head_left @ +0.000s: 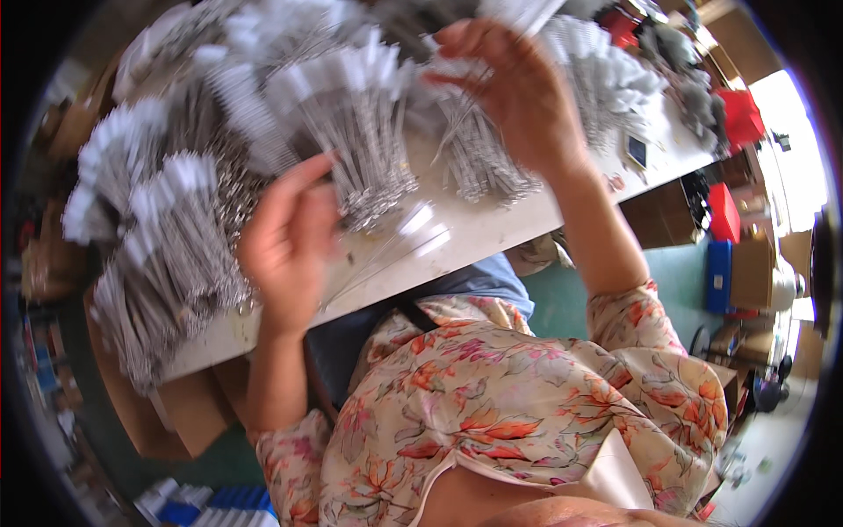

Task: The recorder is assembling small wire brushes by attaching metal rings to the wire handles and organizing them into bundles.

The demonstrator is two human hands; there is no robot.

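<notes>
Thin wire pieces with white, flat-looking ends lie in bundles across the table; blur hides their exact kind. My left hand (294, 233) is raised at the near-left side of the middle bundle (351, 132). Its forefinger stretches toward the wires, the other fingers are loosely bent and smeared, and nothing shows in it. Over another bundle (483, 145) farther right, my right hand (518, 92) is lifted with its fingers apart, holding nothing visible. A few loose wire pieces (408, 233) lie near the table's front edge, between my hands.
More bundles (176, 228) pile up on the left of the white table (518, 228), others (601, 79) at the far right. A dark-screened phone-like device (636, 151) lies by the right edge. Cardboard boxes (659, 215) stand below, with red bins (739, 116) beyond.
</notes>
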